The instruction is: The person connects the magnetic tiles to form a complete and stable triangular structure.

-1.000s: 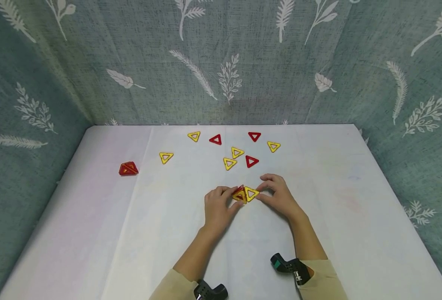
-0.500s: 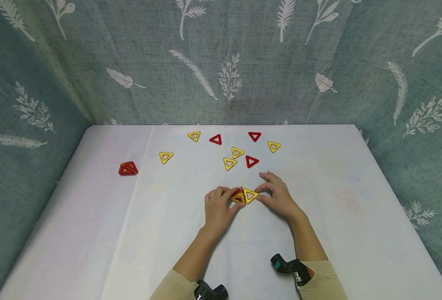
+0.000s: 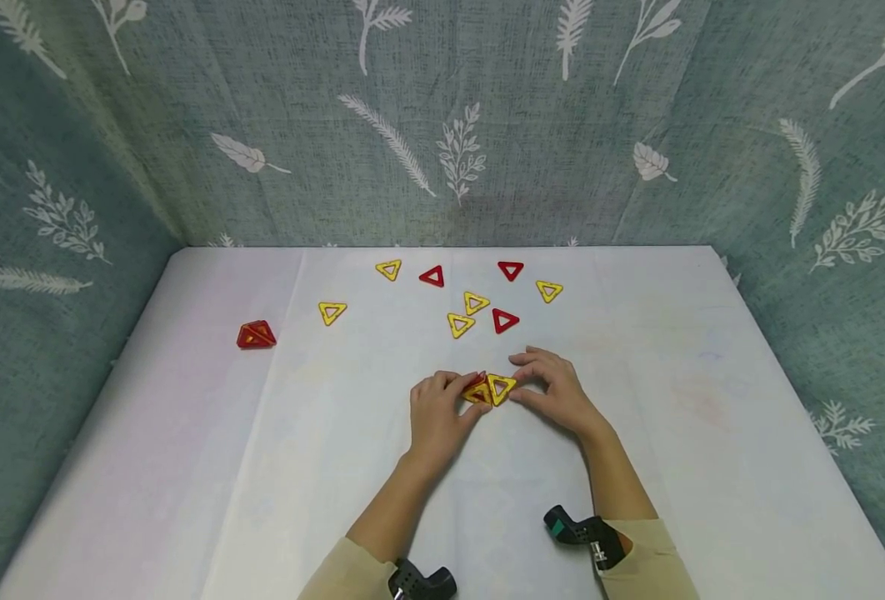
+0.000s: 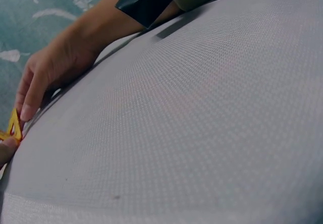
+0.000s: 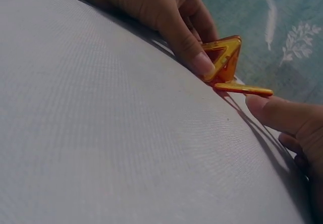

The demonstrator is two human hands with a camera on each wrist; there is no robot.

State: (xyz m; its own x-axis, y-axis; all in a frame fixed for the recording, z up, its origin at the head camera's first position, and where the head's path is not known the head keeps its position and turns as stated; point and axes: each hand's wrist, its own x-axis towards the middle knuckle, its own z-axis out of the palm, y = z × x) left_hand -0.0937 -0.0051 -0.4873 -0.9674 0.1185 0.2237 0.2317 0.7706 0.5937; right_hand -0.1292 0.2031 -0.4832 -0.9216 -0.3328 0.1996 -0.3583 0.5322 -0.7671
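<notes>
In the head view, my left hand (image 3: 437, 417) grips a small pyramid (image 3: 477, 390) of red and yellow triangular magnetic tiles at mid-table. Against the pyramid's right side lies a yellow triangular tile (image 3: 500, 388). My right hand (image 3: 555, 392) pinches that tile's outer corner between thumb and forefinger, its other fingers partly spread. Seen from the right wrist, the pyramid (image 5: 222, 57) stands under the left thumb, and the yellow tile (image 5: 245, 89) sticks out nearly level from its base, touching the right thumb. From the left wrist, only a sliver of the pyramid shows at the frame's left edge.
Beyond the hands lie loose tiles, several yellow, such as one tile (image 3: 461, 325), and three red, such as one tile (image 3: 505, 321). A red built shape (image 3: 256, 335) sits at the left of the white table (image 3: 337, 450). Patterned cloth (image 3: 442, 125) hangs behind.
The yellow tile in my right hand has shifted slightly left against the pyramid. My right fingers have shifted a little. The left hand has stayed almost still.
</notes>
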